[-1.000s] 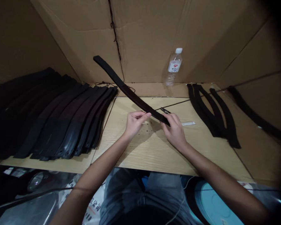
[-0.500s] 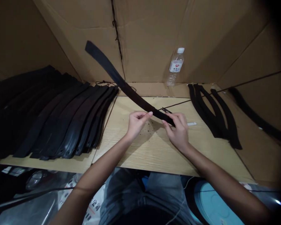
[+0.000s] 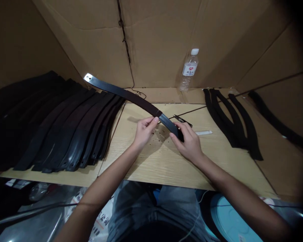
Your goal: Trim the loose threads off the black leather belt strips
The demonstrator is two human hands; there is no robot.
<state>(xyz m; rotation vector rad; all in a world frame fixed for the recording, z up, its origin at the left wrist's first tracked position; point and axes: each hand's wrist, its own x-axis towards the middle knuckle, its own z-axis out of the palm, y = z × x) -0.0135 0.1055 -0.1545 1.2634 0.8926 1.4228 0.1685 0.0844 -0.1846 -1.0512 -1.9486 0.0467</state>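
Observation:
A long, curved black strip slants over the table from upper left to lower right. Its far end is shiny with small holes, and its middle looks dull and dark brown. My left hand pinches its lower edge near the middle between thumb and fingers. Around the near end my right hand is closed, hiding part of that end. Just beyond the right hand lie a black cutter-like tool and a small whitish strip. Dark crumbs are scattered on the table between the hands.
Several similar black strips lie overlapped at the left. More dull black curved strips rest at the right. A clear plastic bottle stands against the cardboard wall. A dark cord hangs there. The wooden table has its front edge near my lap.
The strip's far end has swung down and slightly left, and the strip has turned so that its shiny, holed end shows. Both hands have shifted slightly left, still holding it.

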